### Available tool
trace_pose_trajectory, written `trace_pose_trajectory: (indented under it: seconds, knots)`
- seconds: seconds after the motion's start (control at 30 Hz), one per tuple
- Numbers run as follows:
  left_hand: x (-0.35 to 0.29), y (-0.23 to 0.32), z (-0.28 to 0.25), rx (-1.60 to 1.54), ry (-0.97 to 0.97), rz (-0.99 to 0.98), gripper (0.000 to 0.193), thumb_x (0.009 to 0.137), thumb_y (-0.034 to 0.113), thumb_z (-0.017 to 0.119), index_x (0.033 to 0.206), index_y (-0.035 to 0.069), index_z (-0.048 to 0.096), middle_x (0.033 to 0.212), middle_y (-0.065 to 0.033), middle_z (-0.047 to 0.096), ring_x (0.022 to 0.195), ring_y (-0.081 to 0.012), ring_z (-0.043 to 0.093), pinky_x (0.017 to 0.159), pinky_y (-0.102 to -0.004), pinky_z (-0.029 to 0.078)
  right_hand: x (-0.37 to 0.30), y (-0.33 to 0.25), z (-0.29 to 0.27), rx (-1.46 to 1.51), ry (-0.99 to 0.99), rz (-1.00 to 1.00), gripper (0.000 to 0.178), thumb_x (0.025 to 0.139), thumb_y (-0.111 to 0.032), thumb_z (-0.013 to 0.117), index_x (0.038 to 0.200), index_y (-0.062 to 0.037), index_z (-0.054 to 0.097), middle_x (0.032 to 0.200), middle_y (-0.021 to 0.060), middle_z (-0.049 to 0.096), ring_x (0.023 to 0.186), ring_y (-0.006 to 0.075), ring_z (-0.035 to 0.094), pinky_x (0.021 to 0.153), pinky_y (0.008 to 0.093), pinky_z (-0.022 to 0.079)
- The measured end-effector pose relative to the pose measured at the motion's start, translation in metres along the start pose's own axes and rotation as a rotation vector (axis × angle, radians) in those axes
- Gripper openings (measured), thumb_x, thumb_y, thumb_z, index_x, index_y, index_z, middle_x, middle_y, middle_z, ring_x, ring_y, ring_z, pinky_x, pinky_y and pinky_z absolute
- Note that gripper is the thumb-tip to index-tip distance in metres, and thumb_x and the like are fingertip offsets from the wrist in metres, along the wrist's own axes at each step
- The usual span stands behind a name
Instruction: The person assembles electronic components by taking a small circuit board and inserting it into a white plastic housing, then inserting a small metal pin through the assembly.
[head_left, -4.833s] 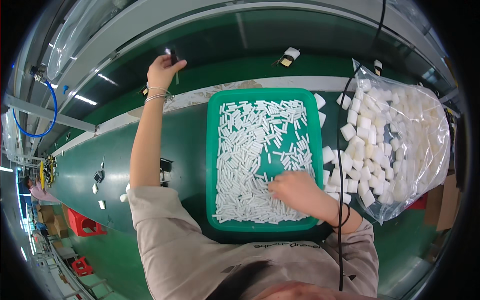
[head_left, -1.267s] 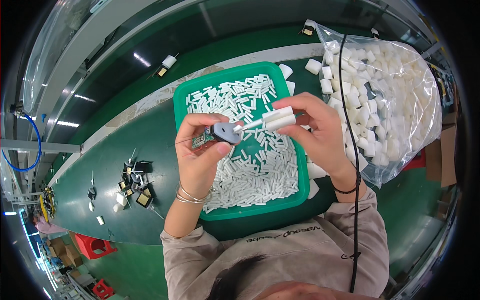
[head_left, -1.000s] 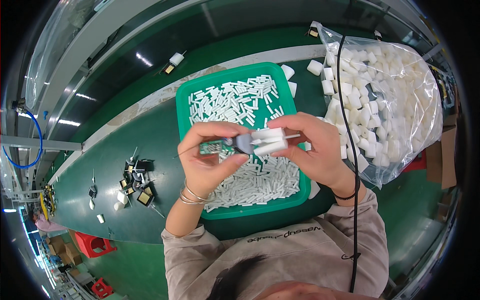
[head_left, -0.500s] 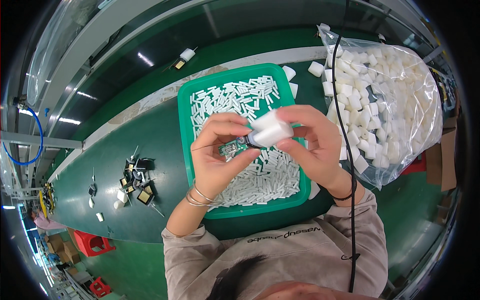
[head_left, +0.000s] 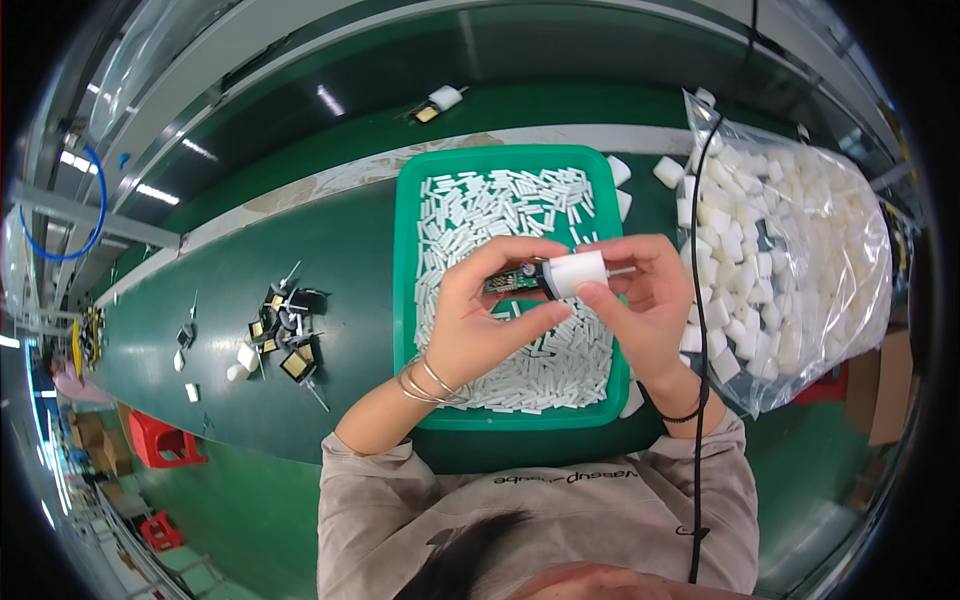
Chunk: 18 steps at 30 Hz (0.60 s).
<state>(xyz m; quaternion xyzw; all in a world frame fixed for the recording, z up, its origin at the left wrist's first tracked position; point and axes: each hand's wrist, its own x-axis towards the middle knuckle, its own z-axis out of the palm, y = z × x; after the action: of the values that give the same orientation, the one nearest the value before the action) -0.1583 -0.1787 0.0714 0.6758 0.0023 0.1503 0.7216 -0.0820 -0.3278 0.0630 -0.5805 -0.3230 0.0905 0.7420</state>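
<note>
With fingers (head_left: 512, 247) of both hands clamped on a small device (head_left: 520, 279), holds up the piece over the tray. Leftmost, on the dark green table (head_left: 150, 320), keeps the same heap of black devices (head_left: 288, 330) as half a second ago. Grips the circuit-board end in the left hand (head_left: 465, 320), above a green tray (head_left: 405, 290) of short white tubes (head_left: 460, 205); beyond, on the green belt (head_left: 560, 100), shows a finished-looking unit (head_left: 440, 100) farther right than before. Pinches the white cylinder (head_left: 577, 272) between thumb and fingers of the right hand (head_left: 648, 305), with a thin stem (head_left: 622, 271) poking out rightward. Looks closed into one now, against two spread pieces earlier, though with any seam hidden. Rightmost, has a clear bag (head_left: 835, 270) of white cylinders.
</note>
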Motion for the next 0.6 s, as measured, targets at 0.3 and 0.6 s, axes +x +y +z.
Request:
trace_pose_trajectory:
  seconds: [0.3,0.6]
  knots:
    - [0.052,-0.029,-0.148,0.241,0.494,-0.174,0.02,0.067,0.004,0.07,0.087,0.005,0.065,0.086,-0.0032,0.062,0.074,-0.0099,0.058,0.06,-0.0208,0.047,0.002,0.008,0.004,-0.808,-0.415,0.009,0.043,0.066,-0.016,0.071,0.105,-0.0064,0.055,0.107,0.0122,0.055,0.1,0.0284,0.052,0.081,0.0342,0.044]
    - [0.098,-0.101,-0.407,-0.016,1.283,-0.151,0.084,0.061,0.026,0.078,0.127,0.004,0.031,0.112,-0.0175,0.049,0.09,-0.0247,0.055,0.066,-0.0356,0.05,-0.005,0.021,0.016,-0.837,-0.909,0.063,0.04,0.07,-0.025,0.066,0.104,-0.0067,0.055,0.106,0.0105,0.052,0.092,0.0284,0.053,0.077,0.0344,0.045]
